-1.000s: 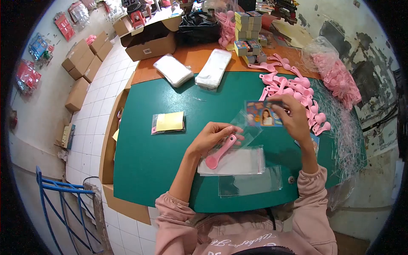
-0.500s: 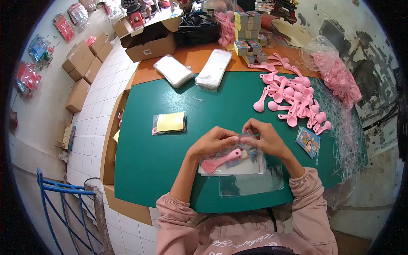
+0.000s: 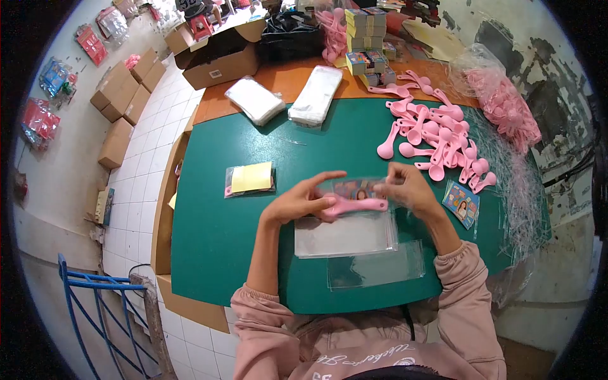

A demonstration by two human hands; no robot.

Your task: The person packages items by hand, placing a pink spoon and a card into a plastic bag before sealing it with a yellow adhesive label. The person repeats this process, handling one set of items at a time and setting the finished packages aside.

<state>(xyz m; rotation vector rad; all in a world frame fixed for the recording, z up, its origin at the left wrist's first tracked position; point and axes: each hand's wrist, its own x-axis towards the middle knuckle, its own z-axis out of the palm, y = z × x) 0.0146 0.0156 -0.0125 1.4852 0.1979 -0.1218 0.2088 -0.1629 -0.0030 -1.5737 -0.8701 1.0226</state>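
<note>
Head view: the left hand [image 3: 303, 202] pinches one end of a small clear bag [image 3: 334, 189]. The right hand [image 3: 408, 190] pinches the other end. A pink spoon [image 3: 361, 205] and a picture card [image 3: 356, 189] sit inside the bag. Just under both hands, a stack of clear bags [image 3: 345, 237] lies on the green table [image 3: 215, 228].

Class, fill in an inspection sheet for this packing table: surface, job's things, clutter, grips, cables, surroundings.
Surface: green mat on an orange table.
Job's things: clear bag holding a pink spoon and a card, held over the bag stack.
Clutter: spoon pile, loose cards, one yellow-backed pack, two bag bundles, card boxes.
Grips: left hand and right hand each pinch one end of the bag.
Cables: dark wires on the right wall.
Surroundings: cartons on a tiled floor, blue frame.
</note>
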